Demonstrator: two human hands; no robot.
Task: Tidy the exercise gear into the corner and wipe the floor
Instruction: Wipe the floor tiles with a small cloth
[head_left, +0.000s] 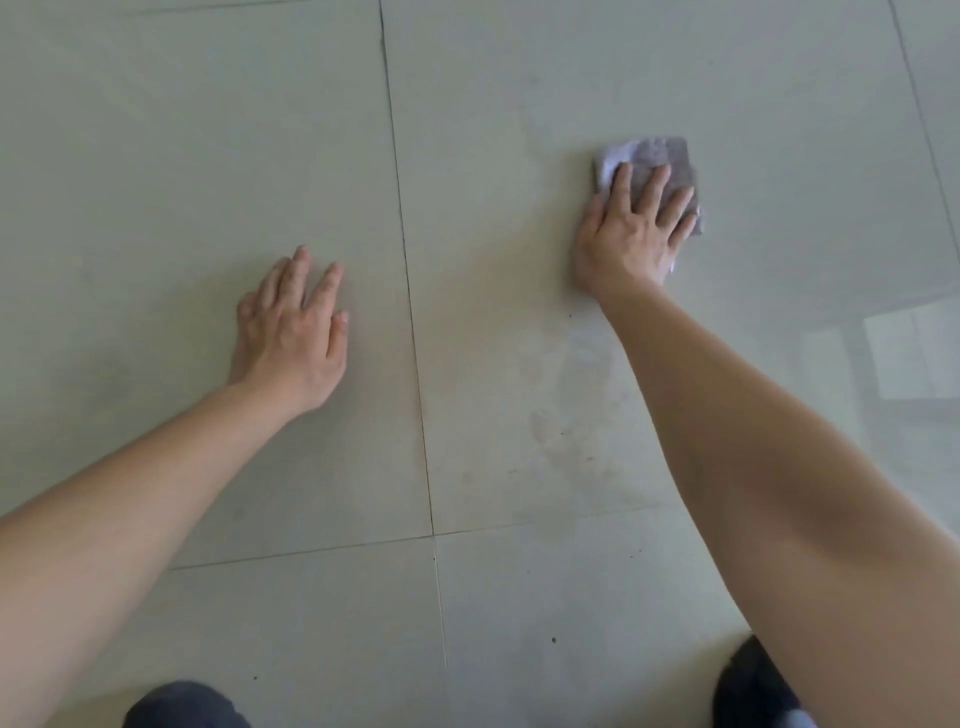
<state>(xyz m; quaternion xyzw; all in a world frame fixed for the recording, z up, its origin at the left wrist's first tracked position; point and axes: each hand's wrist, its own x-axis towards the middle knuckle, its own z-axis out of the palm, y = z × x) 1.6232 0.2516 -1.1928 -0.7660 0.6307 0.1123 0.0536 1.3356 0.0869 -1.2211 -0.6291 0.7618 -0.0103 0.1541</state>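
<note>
A folded grey cloth (660, 156) lies flat on the pale tiled floor (208, 130) at the upper right. My right hand (631, 228) presses down on it with fingers spread, covering its near half. My left hand (296, 327) rests palm down on the bare tile to the left, fingers apart, holding nothing. No exercise gear is in sight.
Dark grout lines cross the floor, one running top to bottom between my hands (410, 291). A faint damp smear and specks mark the tile below my right hand (561, 410). My dark-clad knees show at the bottom edge (182, 706), (753, 686). A bright window reflection lies at right (909, 353).
</note>
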